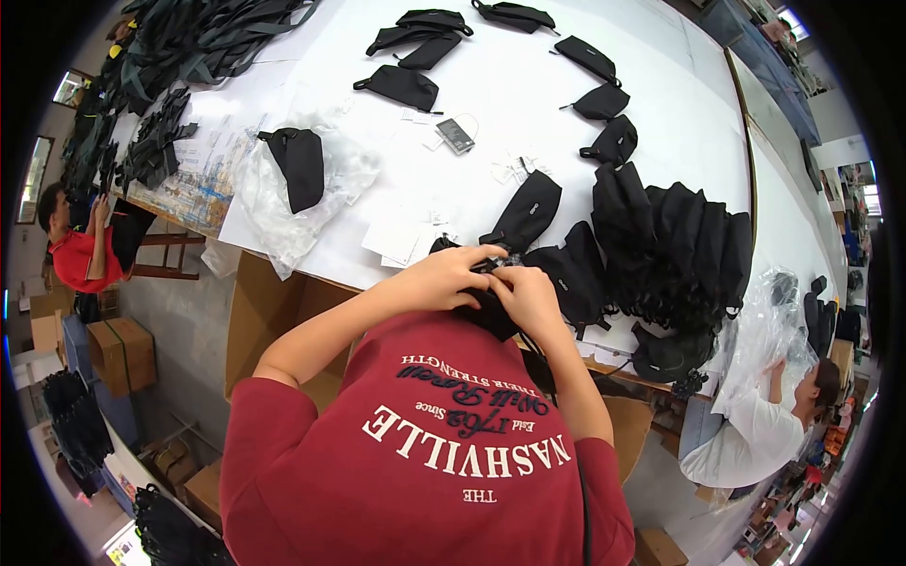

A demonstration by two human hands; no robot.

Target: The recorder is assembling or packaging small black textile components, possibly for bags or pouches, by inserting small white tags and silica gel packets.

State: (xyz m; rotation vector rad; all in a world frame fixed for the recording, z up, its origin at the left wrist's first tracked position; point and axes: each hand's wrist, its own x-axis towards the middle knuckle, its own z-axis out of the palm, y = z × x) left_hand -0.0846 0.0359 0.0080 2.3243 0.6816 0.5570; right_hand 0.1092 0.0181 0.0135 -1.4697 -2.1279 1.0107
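At the near edge of the white table, my left hand (451,279) and my right hand (527,298) are close together, both closed on a small black pouch (491,316) held against my body. Fingers of both hands pinch at its top, around a dark strap or buckle part too small to make out. Just beyond my hands lies another black pouch (530,209) with a small light mark. To the right of my right hand rests a black pouch (574,275), beside a thick row of stacked black pouches (675,236).
Several black pouches curve round the far part of the table (510,99). A dark hang tag (456,136) and white paper slips (401,241) lie there. Clear plastic bags (311,184) sit left, under a pouch. Black straps (203,47) pile far left. Two people work nearby.
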